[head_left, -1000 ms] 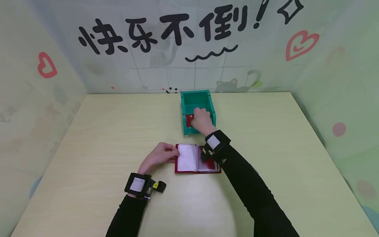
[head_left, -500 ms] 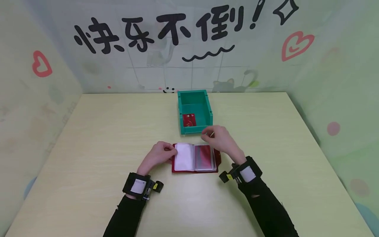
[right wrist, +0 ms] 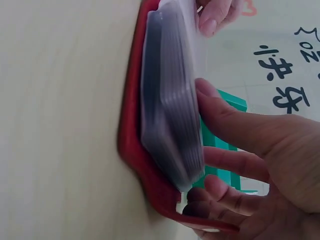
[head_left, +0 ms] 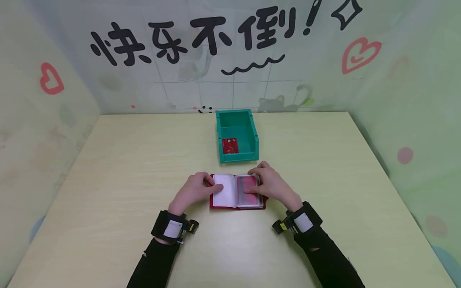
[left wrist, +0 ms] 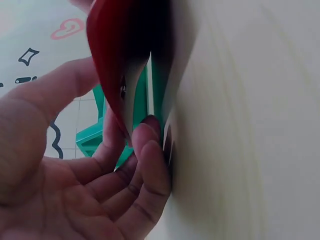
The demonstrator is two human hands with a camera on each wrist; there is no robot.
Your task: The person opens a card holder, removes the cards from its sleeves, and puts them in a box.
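Observation:
An open card holder (head_left: pixel 225 196) with a red cover lies on the table, with a white page on the left and clear sleeves on the right. A red card (head_left: pixel 251 184) shows through the top sleeve. My left hand (head_left: pixel 196 190) grips the holder's left edge, thumb over the white page; the left wrist view shows the red cover (left wrist: pixel 107 60) between thumb and fingers. My right hand (head_left: pixel 275 186) has its thumb on the top sleeve and its fingers at the far right edge. In the right wrist view, the stacked sleeves (right wrist: pixel 172 95) rise under that thumb.
Behind the holder stands a green bin (head_left: pixel 238 157), with a red card (head_left: pixel 230 146) lying in its front left corner. A printed backdrop (head_left: pixel 144 88) closes off the table's far edge. Bare tabletop (head_left: pixel 144 152) lies left of the holder.
My right hand has come out of the bin, back toward me, and down onto the right-hand sleeves. My left thumb has shifted right over the white page. The bin has stayed put.

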